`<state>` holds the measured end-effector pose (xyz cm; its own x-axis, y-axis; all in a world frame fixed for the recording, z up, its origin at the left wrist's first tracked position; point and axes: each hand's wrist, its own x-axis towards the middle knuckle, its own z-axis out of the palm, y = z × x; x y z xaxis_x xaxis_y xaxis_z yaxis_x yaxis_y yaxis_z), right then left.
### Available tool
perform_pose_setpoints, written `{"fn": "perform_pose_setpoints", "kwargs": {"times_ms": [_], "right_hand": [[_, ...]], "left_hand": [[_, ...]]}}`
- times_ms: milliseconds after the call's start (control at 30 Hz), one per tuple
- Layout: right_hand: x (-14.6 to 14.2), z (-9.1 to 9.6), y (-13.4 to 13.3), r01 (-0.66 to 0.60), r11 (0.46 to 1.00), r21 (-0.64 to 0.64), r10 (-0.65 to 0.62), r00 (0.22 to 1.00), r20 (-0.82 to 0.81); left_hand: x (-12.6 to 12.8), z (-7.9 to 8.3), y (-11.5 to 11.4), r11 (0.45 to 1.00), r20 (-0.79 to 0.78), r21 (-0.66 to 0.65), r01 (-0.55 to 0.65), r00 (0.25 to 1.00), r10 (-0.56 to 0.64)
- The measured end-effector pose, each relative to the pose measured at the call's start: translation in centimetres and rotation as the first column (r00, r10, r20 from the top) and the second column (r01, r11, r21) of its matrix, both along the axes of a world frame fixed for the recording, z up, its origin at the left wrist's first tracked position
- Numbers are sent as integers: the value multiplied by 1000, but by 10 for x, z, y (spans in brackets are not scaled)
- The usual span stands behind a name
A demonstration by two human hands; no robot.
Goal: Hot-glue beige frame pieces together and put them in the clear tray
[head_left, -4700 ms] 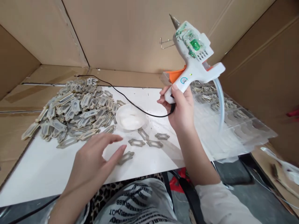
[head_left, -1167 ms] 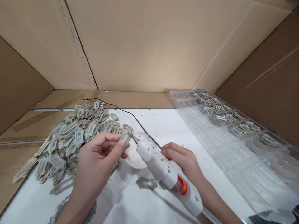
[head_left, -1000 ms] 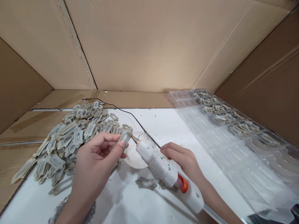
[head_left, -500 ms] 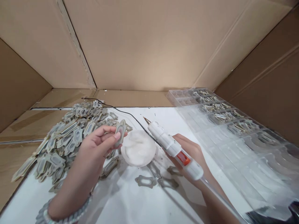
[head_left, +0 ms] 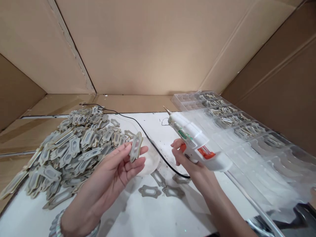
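My left hand (head_left: 116, 169), palm turned upward, pinches a grey, scalloped label-holder frame (head_left: 136, 147) with an oval middle between thumb and fingers. My right hand (head_left: 195, 172) is wrapped round the handle of a white hot glue gun (head_left: 191, 136). Its metal nozzle points up and to the left, apart from the held piece. A clear glue stick (head_left: 253, 202) runs out of the gun's back end. Below the held frame lies a round white pad (head_left: 152, 161), partly covered by my left hand. Several similar loose frames (head_left: 149, 191) lie just in front of the pad.
A large heap of matching frames (head_left: 74, 148) covers the left side of the white table. On the right stands a clear compartment tray (head_left: 182, 98) with small metal parts in several sections. A black cord (head_left: 145, 133) crosses the middle. Cardboard walls (head_left: 138, 46) surround the work area.
My right hand has shifted the glue gun right and rolled it, so its green-printed side shows. The left hand has turned more palm-up, bringing the frame slightly right. The view has shifted a little.
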<state>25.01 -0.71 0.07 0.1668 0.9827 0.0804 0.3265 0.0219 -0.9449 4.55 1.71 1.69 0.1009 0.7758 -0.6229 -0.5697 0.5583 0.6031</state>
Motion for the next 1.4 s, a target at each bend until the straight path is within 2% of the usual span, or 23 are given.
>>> {"fn": "perform_pose_setpoints", "kwargs": {"times_ms": [133, 367, 467, 600, 700, 833, 967, 1100, 1300, 1400], "right_hand": [[2, 6, 0, -6, 992, -129, -14, 987, -157], [1, 8, 1, -35, 993, -116, 13, 982, -190], [1, 7, 2, -42, 994, -104, 20, 978, -208], [3, 6, 2, -53, 993, -104, 32, 980, -194], [3, 6, 2, -55, 993, -103, 37, 984, -175], [3, 7, 2, -53, 994, -96, 36, 984, -173], [2, 8, 1, -43, 994, -102, 26, 986, -168], [1, 10, 1, -2, 994, -107, -15, 987, -157], [0, 11, 0, 10, 996, -94, -21, 994, -111], [0, 12, -1, 14, 993, -117, -29, 991, -128]], "left_hand": [[2, 0, -2, 998, 94, -55, 24, 995, -18], [-1, -1, -3, 998, 168, -54, 29, 986, -20], [-2, -4, -3, 999, 220, -5, 49, 974, -47], [-5, -8, -3, 983, 335, 141, 118, 928, -160], [-7, -9, -4, 963, 360, 220, 153, 905, -226], [-10, -11, -6, 965, 304, 229, 128, 932, -195], [-11, -11, -6, 960, 127, 261, 101, 982, -138], [-10, -8, -4, 952, -3, 294, 80, 997, -83], [-11, -11, 1, 877, -158, 471, 95, 987, -22], [-10, -9, -2, 843, -255, 529, 97, 966, 49]]}}
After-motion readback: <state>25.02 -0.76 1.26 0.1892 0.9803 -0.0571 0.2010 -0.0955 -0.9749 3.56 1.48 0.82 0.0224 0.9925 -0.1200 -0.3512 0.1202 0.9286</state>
